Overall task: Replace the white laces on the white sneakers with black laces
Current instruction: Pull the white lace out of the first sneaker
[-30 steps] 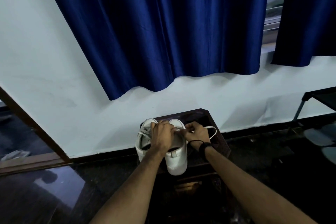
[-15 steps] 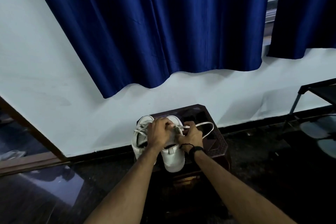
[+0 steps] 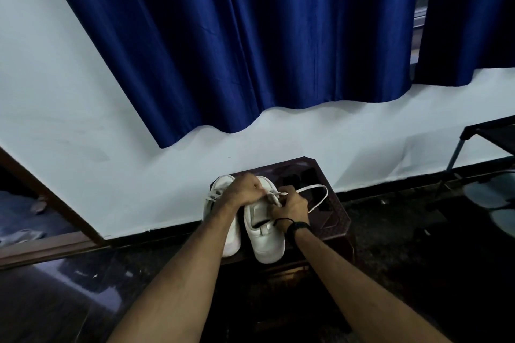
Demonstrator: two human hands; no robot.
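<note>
- The flat white lace (image 3: pixel 315 198) is partly out of the right white low-top sneaker (image 3: pixel 263 231); a loose loop of it arcs out to the right over the dark brown patterned plastic stool surface (image 3: pixel 334 220).
- That sneaker stands beside the left white sneaker (image 3: pixel 223 220), the two touching or nearly so, toes pointing away from the wall.
- The left sneaker's own white lace (image 3: pixel 213 196) looks threaded.
- The left hand (image 3: pixel 245 189) is curled over the top of the right sneaker's eyelets, apparently pinching the lace there.
- The right hand (image 3: pixel 291 206) is curled just beside it, gripping the lace near its end; exact finger contact is too small to tell.
- The lace should be light, limp and a bit slippery; best taken close to the eyelet and drawn in short pulls.
- The sneaker is light and may slide, so one hand should steady it.
- No black laces are visible.
- Behind hang dark blue curtains (image 3: pixel 250 50) on a white wall (image 3: pixel 69 106).
</note>
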